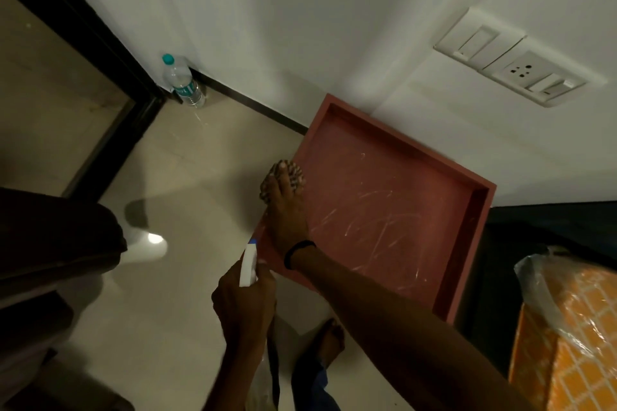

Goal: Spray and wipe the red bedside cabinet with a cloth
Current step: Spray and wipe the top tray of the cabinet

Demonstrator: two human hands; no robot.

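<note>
On one red cabinet (384,210): one cloth (283,182), right hand (287,220); left hand (245,304), one spray bottle (248,265).

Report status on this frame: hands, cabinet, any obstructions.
Left hand grip shut on spray bottle. Right hand presses cloth at left edge of red cabinet top, streaks visible. Nothing in the way.

The cabinet (384,210) stands against the wall (300,10). On its top's left edge lies the cloth (293,177) under the right hand (287,217). Left of the cabinet, the left hand (243,304) holds the spray bottle (248,265); farther left, a water bottle (183,82) stands on the floor (200,160).
</note>
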